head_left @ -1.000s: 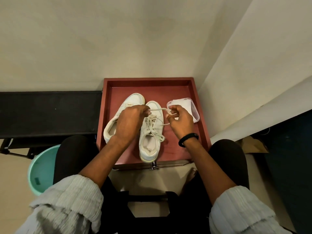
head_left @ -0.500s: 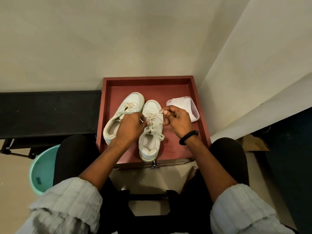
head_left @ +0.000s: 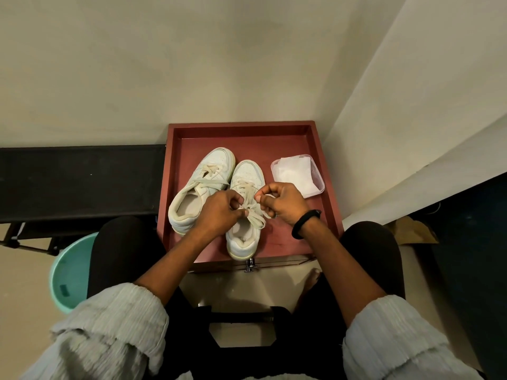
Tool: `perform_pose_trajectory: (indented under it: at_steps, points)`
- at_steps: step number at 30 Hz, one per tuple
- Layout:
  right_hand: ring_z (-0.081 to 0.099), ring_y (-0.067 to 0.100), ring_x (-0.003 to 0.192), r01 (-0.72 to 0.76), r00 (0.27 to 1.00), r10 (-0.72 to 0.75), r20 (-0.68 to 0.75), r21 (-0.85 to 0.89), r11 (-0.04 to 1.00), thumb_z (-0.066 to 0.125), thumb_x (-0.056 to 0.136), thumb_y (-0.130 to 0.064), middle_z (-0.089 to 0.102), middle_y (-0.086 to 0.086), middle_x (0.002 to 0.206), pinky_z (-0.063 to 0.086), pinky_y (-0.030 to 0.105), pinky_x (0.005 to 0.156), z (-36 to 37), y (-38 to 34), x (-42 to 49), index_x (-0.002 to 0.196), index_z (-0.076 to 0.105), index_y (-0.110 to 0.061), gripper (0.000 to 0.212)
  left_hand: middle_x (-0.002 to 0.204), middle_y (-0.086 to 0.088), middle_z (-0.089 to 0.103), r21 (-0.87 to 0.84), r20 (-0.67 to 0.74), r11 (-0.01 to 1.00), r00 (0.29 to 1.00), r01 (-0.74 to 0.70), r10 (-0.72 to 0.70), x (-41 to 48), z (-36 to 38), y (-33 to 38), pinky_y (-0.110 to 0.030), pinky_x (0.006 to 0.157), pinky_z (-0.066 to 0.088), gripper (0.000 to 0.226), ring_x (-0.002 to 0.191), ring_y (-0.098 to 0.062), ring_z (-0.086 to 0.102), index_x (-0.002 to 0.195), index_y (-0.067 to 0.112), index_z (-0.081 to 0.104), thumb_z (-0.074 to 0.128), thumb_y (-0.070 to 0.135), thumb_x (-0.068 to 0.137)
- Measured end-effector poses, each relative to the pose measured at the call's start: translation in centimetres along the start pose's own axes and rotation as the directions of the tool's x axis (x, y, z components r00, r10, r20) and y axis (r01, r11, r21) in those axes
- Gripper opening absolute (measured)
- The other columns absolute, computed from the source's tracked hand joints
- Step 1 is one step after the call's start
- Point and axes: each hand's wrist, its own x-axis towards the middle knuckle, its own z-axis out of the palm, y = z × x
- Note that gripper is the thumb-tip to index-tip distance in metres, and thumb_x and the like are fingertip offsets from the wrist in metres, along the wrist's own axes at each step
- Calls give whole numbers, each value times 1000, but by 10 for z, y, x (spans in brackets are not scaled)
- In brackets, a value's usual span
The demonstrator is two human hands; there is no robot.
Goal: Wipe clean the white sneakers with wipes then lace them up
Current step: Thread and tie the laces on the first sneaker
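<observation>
Lacing under way: a red tray point(head_left: 241, 127) holds the left-hand sneaker point(head_left: 197, 185), its lace threaded but lying loose and apparently untied, beside the right-hand sneaker point(head_left: 248, 172), both white, toes pointing away from the seated person; a tub of wipes point(head_left: 297, 175) stands just beside them, so wiping looks finished; the left hand point(head_left: 216, 215) and right hand point(head_left: 285, 204) each pinch a strand of the lace point(head_left: 256, 219) with curled fingers above the right-hand sneaker's tongue, the knot seemingly unfinished; a faint insole mark point(head_left: 242, 238) is too small to read.
</observation>
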Motion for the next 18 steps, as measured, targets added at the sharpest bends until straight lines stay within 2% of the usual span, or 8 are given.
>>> perform_pose_trajectory:
  at_steps: [4, 7, 9, 12, 15, 18]
  points:
    - [60, 1, 52, -4, 1000, 4, 1, -107, 994, 74, 83, -2, 71, 0, 71, 45, 22, 51, 6, 3, -1, 75, 66, -16, 19, 83, 5, 62, -96, 23, 994, 999, 46, -44, 1, 1, -3, -19, 63, 40, 23, 74, -12, 57, 96, 19, 67, 83, 18, 80]
    - [67, 6, 70, 42, 999, -48, -18, -250, 967, 77, 79, -5, 70, -7, 72, 55, 28, 70, 10, 1, -2, 80, 71, -23, 19, 82, 5, 61, -104, 24, 994, 999, 39, -36, 2, 2, -4, -20, 64, 40, 22, 73, -11, 56, 95, 19, 66, 83, 19, 80]
    - [67, 10, 82, 63, 997, -74, -24, -314, 947, 76, 81, -8, 72, -8, 79, 54, 26, 79, 12, 0, -4, 87, 76, -21, 14, 82, 4, 62, -115, 23, 993, 999, 37, -35, 2, 3, -5, -20, 64, 40, 23, 73, -12, 56, 96, 17, 67, 83, 19, 80]
    - [65, 11, 90, 89, 990, -132, -56, -477, 875, 73, 84, -10, 74, -4, 92, 50, 23, 79, 17, -1, -4, 90, 78, -19, 12, 81, 2, 62, -151, 34, 988, 999, 44, -39, 2, 3, -6, -23, 65, 42, 25, 70, -11, 55, 97, 15, 68, 84, 23, 80]
    - [67, 17, 90, 117, 982, -183, -45, -616, 779, 69, 84, -12, 74, -3, 95, 56, 32, 80, 21, -3, -3, 90, 75, -21, 12, 79, 2, 62, -206, 43, 977, 998, 63, -56, 1, 2, -6, -23, 65, 43, 25, 69, -9, 55, 99, 13, 69, 83, 25, 82]
    - [65, 20, 91, 149, 973, -229, -15, -718, 680, 65, 85, -15, 71, -3, 100, 56, 36, 77, 21, -8, -4, 90, 72, -24, 12, 76, 3, 63, -182, 33, 982, 998, 53, -48, 1, 2, -4, -18, 64, 42, 20, 69, -9, 56, 97, 14, 68, 81, 22, 84]
